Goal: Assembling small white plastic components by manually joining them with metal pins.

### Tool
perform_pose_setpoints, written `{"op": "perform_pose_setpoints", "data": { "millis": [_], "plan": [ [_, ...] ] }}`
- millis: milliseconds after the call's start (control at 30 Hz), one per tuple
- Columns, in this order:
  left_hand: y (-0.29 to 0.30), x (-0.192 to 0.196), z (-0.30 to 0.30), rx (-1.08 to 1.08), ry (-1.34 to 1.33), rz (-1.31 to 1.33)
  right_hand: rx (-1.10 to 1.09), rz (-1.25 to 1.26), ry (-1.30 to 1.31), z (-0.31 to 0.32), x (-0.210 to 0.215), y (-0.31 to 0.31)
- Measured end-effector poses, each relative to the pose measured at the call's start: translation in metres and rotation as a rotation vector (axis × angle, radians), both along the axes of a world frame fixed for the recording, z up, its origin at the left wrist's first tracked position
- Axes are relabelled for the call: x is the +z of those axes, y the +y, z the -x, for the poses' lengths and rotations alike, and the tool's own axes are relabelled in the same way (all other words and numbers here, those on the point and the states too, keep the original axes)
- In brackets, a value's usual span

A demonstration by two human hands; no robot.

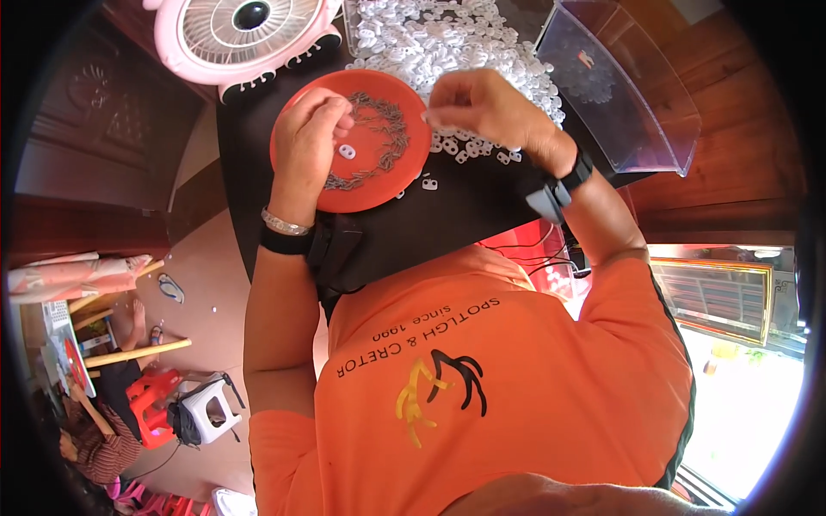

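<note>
**Hands working over an orange plate of small metal parts**

Head view: above frame centre, the left hand is resting on the orange plate, fingers curled together over the metal springs. The right hand is pinching a white plastic piece beside the pile of white pieces.

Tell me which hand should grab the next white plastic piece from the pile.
Right, probably. The right hand already hovers at the edge of the pile of white plastic pieces, fingertips pinched. The left hand rests over the orange plate with the small metal parts, farther from the pile.
</note>
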State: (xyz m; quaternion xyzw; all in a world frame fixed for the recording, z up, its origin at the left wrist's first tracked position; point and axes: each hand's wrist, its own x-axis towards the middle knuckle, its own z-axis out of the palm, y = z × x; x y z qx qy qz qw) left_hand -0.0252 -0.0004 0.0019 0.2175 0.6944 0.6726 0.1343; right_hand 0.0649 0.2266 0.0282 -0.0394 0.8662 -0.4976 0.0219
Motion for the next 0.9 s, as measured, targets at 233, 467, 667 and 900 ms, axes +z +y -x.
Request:
{"op": "perform_pose_setpoints", "data": {
  "millis": [233, 467, 667, 900],
  "plan": [
    [0.006, -0.008, -0.005, -0.11, -0.007, -0.09, -0.025, 0.378, 0.048, 0.05, 0.004, -0.041],
    [0.004, -0.005, -0.01, -0.041, 0.042, -0.161, -0.049, 0.385, 0.158, 0.046, -0.01, -0.057],
    [0.002, -0.005, -0.004, -0.038, 0.041, -0.123, -0.037, 0.246, 0.16, 0.04, -0.003, -0.063],
    [-0.005, -0.001, 0.004, 0.018, 0.017, -0.193, 0.1, -0.424, 0.518, 0.048, -0.022, -0.046]
  ]
}}
